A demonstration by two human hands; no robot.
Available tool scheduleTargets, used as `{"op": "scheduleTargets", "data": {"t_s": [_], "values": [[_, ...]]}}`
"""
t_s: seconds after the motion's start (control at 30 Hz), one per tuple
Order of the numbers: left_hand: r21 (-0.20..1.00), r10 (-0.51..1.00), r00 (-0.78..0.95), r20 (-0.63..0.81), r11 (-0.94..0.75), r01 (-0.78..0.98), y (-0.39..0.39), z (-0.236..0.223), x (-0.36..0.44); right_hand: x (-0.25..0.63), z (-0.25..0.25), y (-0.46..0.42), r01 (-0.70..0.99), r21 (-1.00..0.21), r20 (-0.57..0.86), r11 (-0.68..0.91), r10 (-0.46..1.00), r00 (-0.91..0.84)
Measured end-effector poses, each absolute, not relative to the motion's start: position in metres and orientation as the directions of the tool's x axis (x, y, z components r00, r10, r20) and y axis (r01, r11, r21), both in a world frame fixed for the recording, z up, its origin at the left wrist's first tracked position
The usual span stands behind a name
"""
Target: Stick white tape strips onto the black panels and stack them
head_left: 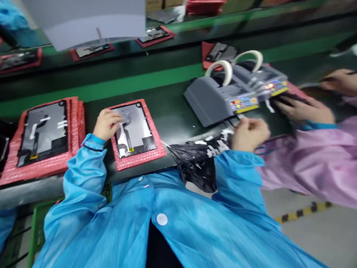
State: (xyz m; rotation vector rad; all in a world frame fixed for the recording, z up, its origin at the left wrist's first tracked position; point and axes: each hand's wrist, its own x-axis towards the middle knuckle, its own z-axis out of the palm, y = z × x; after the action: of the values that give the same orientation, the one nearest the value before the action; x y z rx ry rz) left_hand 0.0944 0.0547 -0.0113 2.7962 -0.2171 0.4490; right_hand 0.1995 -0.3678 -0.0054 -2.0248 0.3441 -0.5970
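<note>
A flat display panel [139, 128] with a ribbon cable lies face up on a red bubble-wrap sheet [141, 158] in front of me. My left hand [107, 123] is at the panel's upper left edge, fingers pinched by the cable; what they hold, if anything, is unclear. My right hand [249, 134] is closed at the front of the nearer grey tape dispenser [214, 100], with a small white strip of tape [240, 116] at its fingertips. A black plastic bag [195, 156] dotted with white tape bits hangs at the table edge beside my right wrist.
To the left, another panel [46, 128] tops a stack of red bubble-wrap sheets. A second tape dispenser [267, 80] adjoins the first. A co-worker's hand [306, 109] and pink sleeve are close on the right. More wrapped panels [154, 34] lie along the back; a grey board [92, 20] overhangs.
</note>
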Motion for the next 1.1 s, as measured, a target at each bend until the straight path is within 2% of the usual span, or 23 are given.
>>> {"op": "scheduleTargets", "data": {"t_s": [0.03, 0.1, 0.2, 0.3, 0.4, 0.47, 0.6, 0.73, 0.9, 1.1], "values": [[0.284, -0.135, 0.943, 0.305, -0.932, -0.225, 0.057, -0.019, 0.096, 0.193, -0.002, -0.365, -0.014, -0.808, 0.349, -0.589, -0.498, 0.793], [0.315, -0.182, 0.948, 0.262, -0.912, -0.262, 0.06, -0.032, 0.098, 0.18, 0.006, -0.355, 0.006, -0.791, 0.378, -0.611, -0.481, 0.791], [0.339, -0.207, 0.958, 0.201, -0.902, -0.266, 0.061, -0.045, 0.102, 0.165, 0.011, -0.321, 0.13, -0.88, 0.236, -0.457, -0.183, 0.954], [0.34, -0.207, 0.967, 0.151, -0.907, -0.247, 0.062, -0.046, 0.104, 0.166, 0.004, -0.26, 0.18, -0.92, 0.111, -0.349, 0.208, 0.972], [0.337, -0.202, 0.972, 0.12, -0.913, -0.231, 0.063, -0.045, 0.105, 0.183, -0.006, -0.188, 0.259, -0.886, 0.028, -0.385, 0.514, 0.858], [0.332, -0.195, 0.975, 0.11, -0.917, -0.221, 0.063, -0.045, 0.105, 0.196, -0.011, -0.145, 0.324, -0.81, -0.05, -0.489, 0.608, 0.792], [0.335, -0.189, 0.975, 0.114, -0.917, -0.216, 0.063, -0.049, 0.104, 0.207, -0.015, -0.096, 0.451, -0.624, -0.158, -0.639, 0.668, 0.728], [0.357, -0.189, 0.974, 0.127, -0.907, -0.222, 0.063, -0.053, 0.103, 0.205, -0.014, -0.088, 0.487, -0.497, -0.202, -0.718, 0.642, 0.74], [0.37, -0.19, 0.973, 0.134, -0.901, -0.227, 0.062, -0.052, 0.103, 0.202, -0.008, -0.087, 0.502, -0.407, -0.243, -0.763, 0.62, 0.746], [0.354, -0.151, 0.977, 0.153, -0.914, -0.197, 0.058, -0.049, 0.101, 0.2, 0.003, -0.077, 0.535, -0.356, -0.299, -0.766, 0.636, 0.712]]}}
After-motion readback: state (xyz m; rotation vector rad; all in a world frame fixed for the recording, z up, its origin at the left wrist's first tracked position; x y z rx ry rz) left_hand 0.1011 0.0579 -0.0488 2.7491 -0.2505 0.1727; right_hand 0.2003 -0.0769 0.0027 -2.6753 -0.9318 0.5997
